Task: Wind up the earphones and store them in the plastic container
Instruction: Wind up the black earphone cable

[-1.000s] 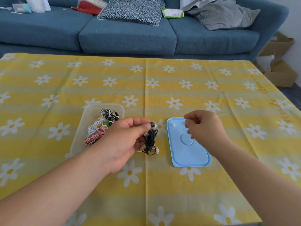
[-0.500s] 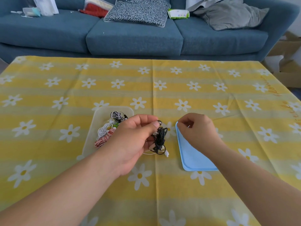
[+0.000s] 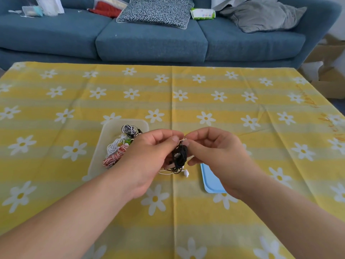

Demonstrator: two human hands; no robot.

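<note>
A wound bundle of black earphones [image 3: 179,156] hangs above the tablecloth between my two hands. My left hand [image 3: 149,156] grips it from the left, thumb on top. My right hand [image 3: 211,148] pinches its top end with thumb and forefinger. A white earbud [image 3: 186,173] and thin white cable lie on the cloth just below the bundle. The clear plastic container [image 3: 112,128] sits to the left, holding black-and-white earphones [image 3: 128,130], white earphones [image 3: 113,146] and red-and-white earphones [image 3: 113,158], all wound.
The light blue lid [image 3: 210,181] lies flat on the cloth, partly under my right wrist. The yellow daisy tablecloth [image 3: 186,101] covers the table. A blue sofa [image 3: 149,40] with cushions stands behind it; cardboard boxes [image 3: 328,79] sit at the far right.
My right hand moved left from over the blue lid and took hold of the top of the black bundle. My left hand kept holding the bundle.
</note>
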